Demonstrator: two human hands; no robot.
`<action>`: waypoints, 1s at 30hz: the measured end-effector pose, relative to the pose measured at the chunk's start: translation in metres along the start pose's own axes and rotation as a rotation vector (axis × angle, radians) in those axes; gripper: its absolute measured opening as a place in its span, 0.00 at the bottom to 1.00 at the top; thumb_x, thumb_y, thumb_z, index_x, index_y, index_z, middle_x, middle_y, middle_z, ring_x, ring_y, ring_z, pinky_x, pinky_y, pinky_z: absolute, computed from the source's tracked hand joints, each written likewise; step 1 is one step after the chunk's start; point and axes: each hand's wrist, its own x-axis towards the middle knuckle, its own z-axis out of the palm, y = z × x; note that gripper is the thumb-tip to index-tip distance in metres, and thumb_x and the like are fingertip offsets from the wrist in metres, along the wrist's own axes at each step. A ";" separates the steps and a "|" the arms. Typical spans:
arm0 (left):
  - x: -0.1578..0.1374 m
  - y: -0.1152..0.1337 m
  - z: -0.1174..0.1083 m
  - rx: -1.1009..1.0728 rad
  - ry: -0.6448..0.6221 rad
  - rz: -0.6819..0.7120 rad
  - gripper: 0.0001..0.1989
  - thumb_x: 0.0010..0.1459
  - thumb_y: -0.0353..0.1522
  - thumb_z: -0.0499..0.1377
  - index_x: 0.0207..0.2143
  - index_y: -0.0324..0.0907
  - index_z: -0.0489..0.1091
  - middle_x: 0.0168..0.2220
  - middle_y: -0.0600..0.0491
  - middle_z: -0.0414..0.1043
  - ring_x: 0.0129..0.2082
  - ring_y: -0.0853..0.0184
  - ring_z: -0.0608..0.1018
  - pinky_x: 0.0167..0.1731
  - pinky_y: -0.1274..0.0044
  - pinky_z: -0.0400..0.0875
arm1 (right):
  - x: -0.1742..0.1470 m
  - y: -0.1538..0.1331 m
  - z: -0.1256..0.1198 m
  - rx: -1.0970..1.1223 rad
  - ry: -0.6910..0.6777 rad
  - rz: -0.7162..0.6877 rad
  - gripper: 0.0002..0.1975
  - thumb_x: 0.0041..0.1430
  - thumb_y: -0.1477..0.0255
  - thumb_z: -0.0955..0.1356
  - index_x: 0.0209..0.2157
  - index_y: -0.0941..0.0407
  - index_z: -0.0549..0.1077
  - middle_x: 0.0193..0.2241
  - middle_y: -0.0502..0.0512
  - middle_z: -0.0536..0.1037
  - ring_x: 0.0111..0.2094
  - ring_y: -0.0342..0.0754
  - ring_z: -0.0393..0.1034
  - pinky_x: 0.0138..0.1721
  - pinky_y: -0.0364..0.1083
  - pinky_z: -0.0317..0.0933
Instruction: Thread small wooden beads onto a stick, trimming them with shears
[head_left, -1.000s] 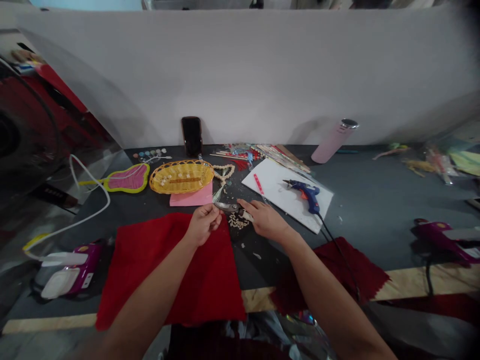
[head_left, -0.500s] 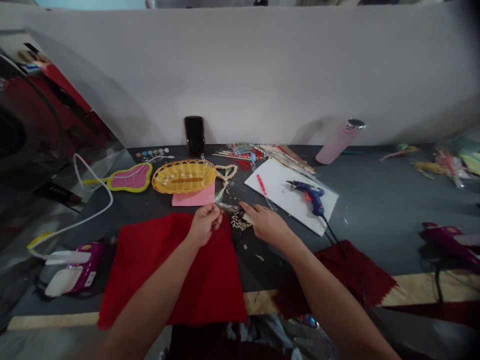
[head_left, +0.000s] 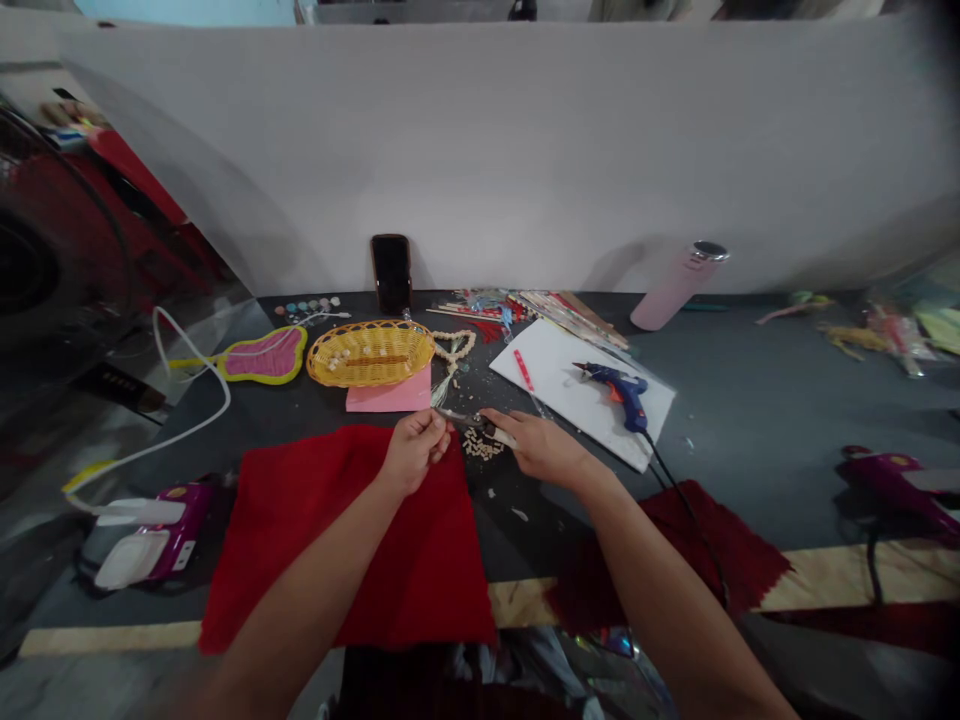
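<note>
My right hand [head_left: 540,446] is wrapped around the pale handle of a hand tool that looks like pruning shears [head_left: 460,417]. Its grey metal jaws point left, toward the fingertips of my left hand [head_left: 412,450]. Thumb and fingers of that left hand are pinched together at the jaw tip, over the top edge of a red cloth [head_left: 352,560]; what they hold is too small to make out. Just below the jaws, a heap of short pale pieces [head_left: 482,447] lies on the dark table.
A yellow wicker basket [head_left: 371,377] with several pale bits stands behind my left hand, by a beaded string [head_left: 459,347]. To the right, a blue glue gun [head_left: 628,395] rests on a white board [head_left: 585,425]. A pink tumbler [head_left: 675,290] and a phone [head_left: 391,272] stand farther back.
The shears have turned slightly in my right hand, showing more of the pale handle. Both hands stay in nearly the same place; the view has shifted a little.
</note>
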 end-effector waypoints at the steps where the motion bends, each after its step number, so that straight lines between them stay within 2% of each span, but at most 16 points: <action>1: 0.000 0.000 0.000 0.000 -0.003 0.003 0.14 0.52 0.40 0.59 0.24 0.37 0.65 0.14 0.59 0.59 0.13 0.79 0.56 0.14 0.83 0.46 | 0.000 0.000 -0.001 0.005 -0.001 -0.004 0.34 0.51 0.81 0.58 0.61 0.55 0.50 0.44 0.61 0.70 0.40 0.50 0.68 0.41 0.47 0.61; 7: 0.000 0.001 0.000 0.021 -0.021 0.021 0.14 0.51 0.40 0.59 0.24 0.37 0.65 0.14 0.58 0.59 0.13 0.78 0.57 0.15 0.82 0.46 | -0.002 -0.002 -0.004 0.024 0.001 -0.031 0.32 0.52 0.81 0.58 0.60 0.56 0.51 0.44 0.61 0.70 0.41 0.49 0.67 0.42 0.46 0.61; 15: 0.004 -0.002 -0.002 0.157 0.033 0.080 0.15 0.54 0.41 0.56 0.24 0.38 0.63 0.17 0.58 0.61 0.15 0.78 0.59 0.17 0.82 0.50 | 0.003 -0.005 0.003 -0.156 0.108 0.126 0.34 0.52 0.80 0.59 0.61 0.52 0.47 0.46 0.60 0.67 0.45 0.51 0.62 0.46 0.49 0.56; 21: 0.005 -0.002 -0.001 0.152 0.027 0.043 0.14 0.54 0.41 0.56 0.26 0.39 0.64 0.17 0.58 0.62 0.15 0.78 0.59 0.17 0.83 0.50 | 0.002 -0.006 0.001 -0.177 0.075 0.129 0.34 0.52 0.80 0.59 0.61 0.53 0.47 0.45 0.60 0.67 0.45 0.51 0.62 0.45 0.47 0.55; 30: 0.007 -0.005 -0.005 0.110 0.066 0.001 0.14 0.51 0.41 0.58 0.24 0.38 0.65 0.15 0.58 0.59 0.14 0.78 0.57 0.15 0.83 0.47 | 0.001 -0.011 0.005 -0.142 0.013 0.138 0.34 0.52 0.80 0.58 0.61 0.54 0.48 0.42 0.62 0.69 0.38 0.50 0.67 0.38 0.47 0.59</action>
